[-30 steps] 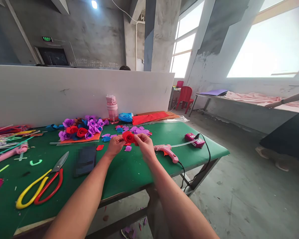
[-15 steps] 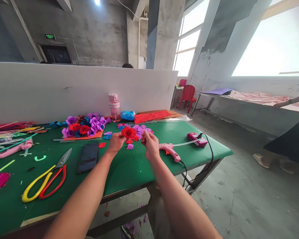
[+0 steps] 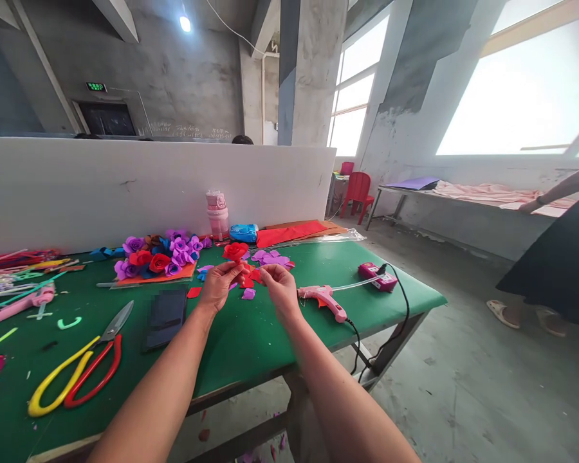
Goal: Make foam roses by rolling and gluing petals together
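Observation:
Between the thumb and fingers of my left hand (image 3: 220, 286) is the lower part of a red paper rose (image 3: 235, 251), held upright above the table. My right hand (image 3: 278, 283) is just to the right, its fingertips pinched together near some red petals (image 3: 249, 276); what they hold, if anything, is too small to tell. Purple petals (image 3: 273, 258) lie behind the hands. A pink glue gun (image 3: 324, 301) rests on the green table (image 3: 251, 347) to the right of my right hand.
Scissors (image 3: 82, 363) and a dark phone (image 3: 165, 318) lie at left. Finished paper flowers (image 3: 161, 254), a pink bottle (image 3: 217, 217) and red paper (image 3: 289, 233) stand or lie along the back. A pink power box (image 3: 377, 276) is right. A person (image 3: 560, 244) stands far right.
My left hand has turned the rose more upright, its bloom now above the fingers. My right hand has come slightly lower and left. The view has shifted a little; the person shows more.

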A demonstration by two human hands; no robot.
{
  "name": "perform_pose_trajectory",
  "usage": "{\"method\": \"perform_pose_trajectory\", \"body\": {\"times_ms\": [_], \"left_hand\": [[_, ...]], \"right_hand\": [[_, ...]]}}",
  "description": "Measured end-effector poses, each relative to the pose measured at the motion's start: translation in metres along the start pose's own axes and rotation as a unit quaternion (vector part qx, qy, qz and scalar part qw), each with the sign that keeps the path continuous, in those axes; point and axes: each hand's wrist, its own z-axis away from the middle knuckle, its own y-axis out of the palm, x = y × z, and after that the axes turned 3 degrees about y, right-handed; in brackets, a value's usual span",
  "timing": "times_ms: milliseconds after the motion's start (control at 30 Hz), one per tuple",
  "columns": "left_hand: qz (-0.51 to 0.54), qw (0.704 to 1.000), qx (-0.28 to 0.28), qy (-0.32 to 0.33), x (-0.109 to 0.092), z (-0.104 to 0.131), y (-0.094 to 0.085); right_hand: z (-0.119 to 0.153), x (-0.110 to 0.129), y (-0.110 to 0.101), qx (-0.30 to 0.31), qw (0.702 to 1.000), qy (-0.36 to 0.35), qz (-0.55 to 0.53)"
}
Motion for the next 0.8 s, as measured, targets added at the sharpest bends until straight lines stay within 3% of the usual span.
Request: {"method": "perform_pose_trajectory", "body": {"times_ms": [367, 567, 800], "left_hand": [[-0.096, 0.994, 0.013, 0.053, 0.0043, 0.0004, -0.0011], [-0.127, 0.989, 0.032, 0.064, 0.0064, 0.0016, -0.0035], [-0.140, 0.987, 0.042, 0.061, 0.0065, 0.0026, -0.0025]], "right_hand": [[0.0038, 0.0017, 0.0003, 0.039, 0.998, 0.044, -0.034], [0.0040, 0.0046, -0.0007, 0.065, 0.987, 0.098, -0.111], [0.0031, -0.0005, -0.0008, 0.080, 0.981, 0.119, -0.129]]}}
